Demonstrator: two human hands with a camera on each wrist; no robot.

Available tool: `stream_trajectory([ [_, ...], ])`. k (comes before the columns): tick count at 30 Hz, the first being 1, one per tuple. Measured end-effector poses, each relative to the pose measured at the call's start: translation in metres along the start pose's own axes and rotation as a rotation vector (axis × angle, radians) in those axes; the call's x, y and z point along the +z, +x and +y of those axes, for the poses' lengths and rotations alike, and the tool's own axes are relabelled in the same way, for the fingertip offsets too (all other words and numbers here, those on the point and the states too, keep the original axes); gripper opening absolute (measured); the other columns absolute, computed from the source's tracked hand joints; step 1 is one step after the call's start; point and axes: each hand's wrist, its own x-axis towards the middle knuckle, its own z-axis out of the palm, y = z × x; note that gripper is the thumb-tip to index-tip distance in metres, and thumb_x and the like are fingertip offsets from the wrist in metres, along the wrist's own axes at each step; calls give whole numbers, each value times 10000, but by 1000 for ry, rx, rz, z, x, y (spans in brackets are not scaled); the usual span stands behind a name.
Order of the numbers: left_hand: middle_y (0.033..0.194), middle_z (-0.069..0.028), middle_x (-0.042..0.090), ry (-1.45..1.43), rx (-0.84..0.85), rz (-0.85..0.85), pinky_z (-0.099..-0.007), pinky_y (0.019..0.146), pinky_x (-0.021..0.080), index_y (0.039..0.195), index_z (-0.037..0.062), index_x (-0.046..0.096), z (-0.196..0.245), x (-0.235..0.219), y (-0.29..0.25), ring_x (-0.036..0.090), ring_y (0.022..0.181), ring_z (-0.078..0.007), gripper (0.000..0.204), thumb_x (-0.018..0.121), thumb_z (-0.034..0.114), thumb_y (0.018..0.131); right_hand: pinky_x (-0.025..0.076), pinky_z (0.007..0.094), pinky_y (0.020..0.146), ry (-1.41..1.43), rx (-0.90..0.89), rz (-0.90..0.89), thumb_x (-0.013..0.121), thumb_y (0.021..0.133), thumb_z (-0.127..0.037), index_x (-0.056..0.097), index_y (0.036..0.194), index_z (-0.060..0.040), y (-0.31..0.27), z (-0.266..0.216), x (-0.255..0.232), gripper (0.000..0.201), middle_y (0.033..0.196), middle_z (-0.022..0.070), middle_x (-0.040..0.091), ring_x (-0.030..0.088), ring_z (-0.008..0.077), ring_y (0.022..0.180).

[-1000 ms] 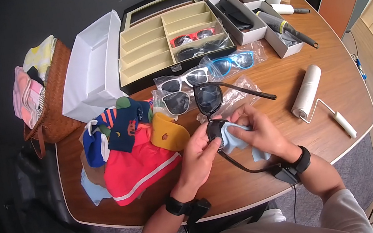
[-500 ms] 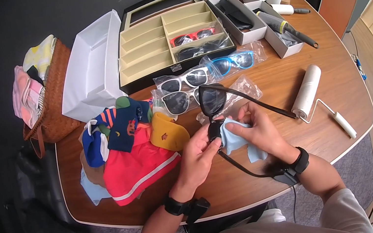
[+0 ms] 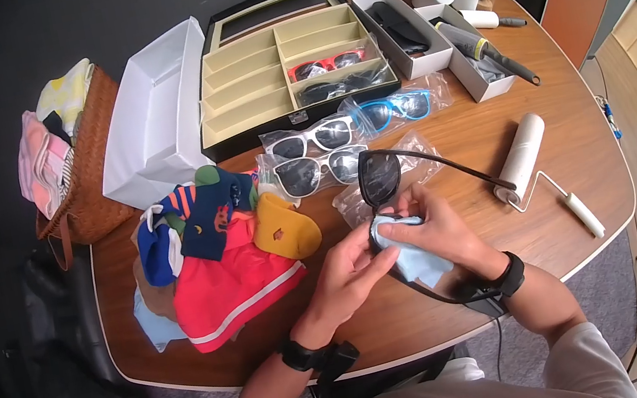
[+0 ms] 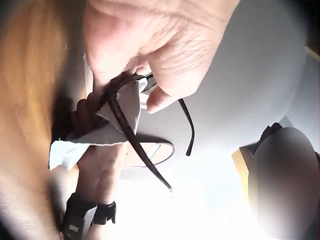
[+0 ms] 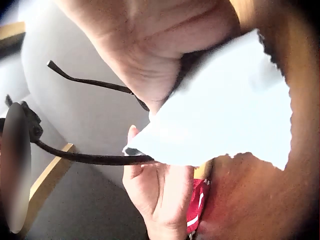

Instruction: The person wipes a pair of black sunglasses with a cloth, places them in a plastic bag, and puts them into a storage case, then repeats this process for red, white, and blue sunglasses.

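Black sunglasses [image 3: 380, 177] stand upright between the hands, one dark lens uncovered, the other behind a light blue cloth [image 3: 417, 261]. The right hand [image 3: 445, 229] pinches the cloth over that lower lens; in the right wrist view the cloth [image 5: 225, 110] hangs from its fingers. At the lens's left edge the left hand [image 3: 343, 280] holds the frame, thumb towards the cloth. One temple [image 4: 132, 135] crosses the left wrist view beside the cloth. Part of the left fingertips is hidden behind the cloth and frame.
Bagged white sunglasses [image 3: 300, 177] and blue ones [image 3: 396, 108] lie beyond the hands, before a compartment case [image 3: 248, 116]. Colourful clothes [image 3: 241, 289] are at left, near a wicker basket [image 3: 88, 171]. A lint roller [image 3: 524, 150] lies at right, close to one temple's tip.
The sunglasses have turned and shifted slightly right. The cloth now covers the lower lens, and the right hand has moved a little lower with it. The left thumb has moved off the lens.
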Motion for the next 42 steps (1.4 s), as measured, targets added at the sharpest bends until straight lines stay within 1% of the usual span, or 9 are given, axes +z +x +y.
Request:
stream_trajectory([
  [3, 1316, -63, 537, 29, 66, 29, -268, 1006, 412, 1413, -33, 400, -6, 3, 3, 487, 1202, -98, 463, 546, 49, 981, 472, 221, 637, -25, -43, -23, 836, 785, -210, 466, 887, -50, -1, -4, 1, 416, 836, 14, 571, 520, 62, 775],
  [9, 1304, -82, 555, 46, 79, 42, -270, 1016, 405, 1371, -32, 427, -9, -3, 5, 521, 1193, -129, 408, 524, 19, 978, 493, 250, 750, -218, -159, -162, 833, 774, -174, 542, 1072, 1, -1, 4, -3, 452, 916, 43, 614, 548, 90, 817],
  [10, 1301, -84, 556, 27, 70, 46, -271, 1019, 404, 1371, -31, 427, -10, -3, 5, 525, 1191, -133, 408, 521, 11, 975, 498, 269, 759, -221, -177, -187, 818, 792, -178, 557, 1175, -13, -4, -7, -2, 493, 924, 36, 616, 552, 106, 815],
  [13, 1291, -89, 561, -7, 61, 53, -274, 1022, 404, 1369, -29, 427, -12, -3, 6, 534, 1186, -141, 411, 517, -7, 969, 495, 277, 754, -287, -216, -202, 801, 811, -170, 578, 1213, -25, -5, -9, -5, 482, 918, 26, 624, 551, 108, 806],
  [21, 1240, -106, 581, -38, 33, 98, -302, 960, 470, 1357, -38, 433, -14, -4, 5, 564, 1140, -143, 441, 549, -35, 932, 500, 329, 691, -337, -195, -110, 643, 944, -224, 619, 1184, -20, -8, -14, 0, 315, 846, 133, 653, 611, 193, 727],
  [25, 1218, -66, 578, -56, 10, 81, -261, 934, 464, 1371, -23, 435, -9, -5, 3, 552, 1116, -105, 440, 542, -26, 943, 498, 347, 700, -347, -220, -118, 591, 976, -225, 610, 1176, -16, -8, -16, 0, 289, 881, 186, 657, 642, 260, 755],
  [30, 1256, -125, 576, -93, -2, 80, -320, 996, 451, 1353, -59, 435, -7, -10, 6, 564, 1158, -170, 460, 540, -45, 906, 485, 313, 761, -282, -155, -239, 615, 963, -174, 575, 1206, -20, -5, -14, -7, 291, 924, 113, 643, 610, 177, 854],
  [34, 1278, -103, 578, -95, 11, 51, -293, 1002, 427, 1350, -43, 453, -4, -10, 6, 546, 1183, -157, 447, 539, -53, 912, 470, 271, 765, -141, -169, -316, 682, 912, -102, 562, 1229, -18, -2, -6, -10, 349, 929, 23, 597, 543, 107, 859],
  [42, 1288, -106, 573, -38, 26, 28, -296, 1024, 411, 1350, -41, 452, -10, -7, 4, 531, 1211, -164, 425, 546, -24, 936, 479, 242, 764, -210, -141, -255, 795, 815, -125, 579, 1224, -14, -2, -5, -6, 475, 951, 3, 613, 533, 80, 836],
])
